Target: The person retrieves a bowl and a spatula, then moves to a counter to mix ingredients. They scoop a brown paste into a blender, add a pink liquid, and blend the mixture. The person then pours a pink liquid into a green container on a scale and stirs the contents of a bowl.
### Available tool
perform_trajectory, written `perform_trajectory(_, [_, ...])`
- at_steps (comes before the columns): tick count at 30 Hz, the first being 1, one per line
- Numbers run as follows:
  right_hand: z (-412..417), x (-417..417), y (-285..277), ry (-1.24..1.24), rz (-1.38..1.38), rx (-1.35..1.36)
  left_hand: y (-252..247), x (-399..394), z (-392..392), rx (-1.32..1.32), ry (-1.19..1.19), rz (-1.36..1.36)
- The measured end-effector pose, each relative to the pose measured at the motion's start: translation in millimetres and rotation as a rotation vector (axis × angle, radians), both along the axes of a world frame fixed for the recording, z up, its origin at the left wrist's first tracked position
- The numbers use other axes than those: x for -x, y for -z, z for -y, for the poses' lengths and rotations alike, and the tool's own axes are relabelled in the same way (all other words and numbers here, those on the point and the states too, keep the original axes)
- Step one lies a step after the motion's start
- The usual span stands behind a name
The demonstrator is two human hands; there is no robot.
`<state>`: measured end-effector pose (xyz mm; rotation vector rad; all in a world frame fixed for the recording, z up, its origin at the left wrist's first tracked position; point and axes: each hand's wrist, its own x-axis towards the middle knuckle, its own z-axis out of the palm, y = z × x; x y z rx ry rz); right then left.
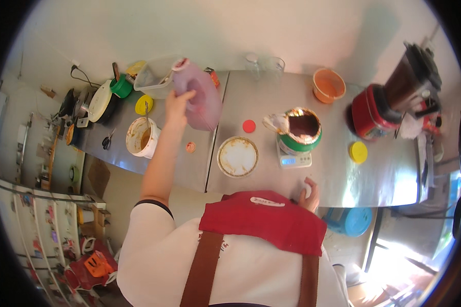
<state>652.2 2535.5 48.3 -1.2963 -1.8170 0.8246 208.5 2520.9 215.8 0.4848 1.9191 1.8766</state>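
My left hand (179,104) grips the handle of a large translucent plastic jug (205,101) with reddish contents or residue. The jug is tilted, its uncapped mouth towards the wall. My right hand (310,195) rests at the table's near edge, fingers curled, nothing seen in it. Ahead of it, a green tub (301,144) with a torn foil seal and dark contents stands on a digital kitchen scale (296,160). A round white lid (238,157) with brown smears, a red cap (249,126) and a small pinkish cap (191,147) lie between my hands.
A white bucket (155,142) holds brown residue and a utensil. Scissors (107,141), yellow lids (358,152) and a clear plastic bin (153,92) are on the metal table (269,96). Further back stand glass jugs (276,67), an orange bowl (329,86) and a red blender (374,111).
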Motion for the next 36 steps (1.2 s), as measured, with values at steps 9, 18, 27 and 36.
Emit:
perform_trajectory(9, [49.4, 65.9, -10.5, 0.094, 0.047, 0.026, 77.2, 60.0, -49.5, 0.003, 0.207, 0.284])
perform_trajectory(18, [58.8, 122.1, -22.6, 0.109, 0.078, 0.05, 116.0, 39.3, -128.1, -0.212, 0.451, 0.291])
perform_trajectory(27, [63.7, 118.6, -12.9, 0.165, 0.179, 0.06, 145.9, 29.9, -60.1, -0.12, 0.276, -0.075])
perform_trajectory(36, [16.9, 70.8, 21.5, 0.171, 0.174, 0.025, 166.0, 0.1, 122.0, 0.184, -0.038, 0.173])
